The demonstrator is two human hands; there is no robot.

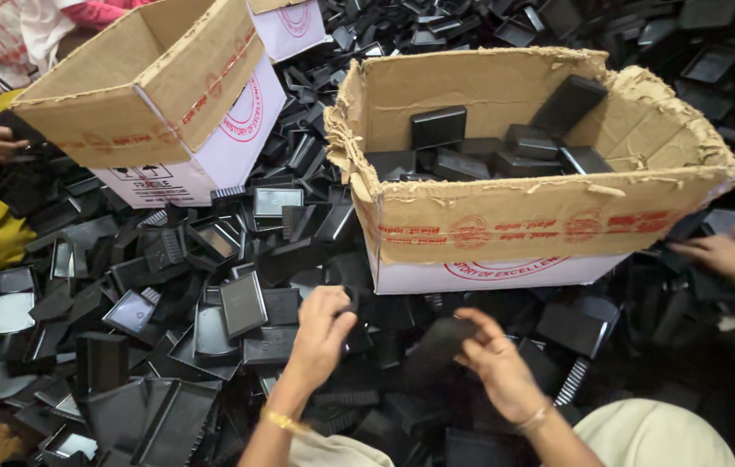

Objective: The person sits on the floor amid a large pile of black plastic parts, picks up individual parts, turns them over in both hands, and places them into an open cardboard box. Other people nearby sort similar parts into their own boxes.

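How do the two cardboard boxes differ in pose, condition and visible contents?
The right box stands upright with its mouth up; the left box is tilted. The right box's rim is torn and ragged; the left box's flaps look intact. Black plastic cases show inside the right box; the left box's inside is not visible. Both are brown cardboard with white, red-printed sides, amid black parts.

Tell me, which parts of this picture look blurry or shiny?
Head view: the right hand and the black plastic piece it holds are motion-blurred, as is another person's hand at the right edge; the left hand is sharper; pale glare lies on the black trays at left.
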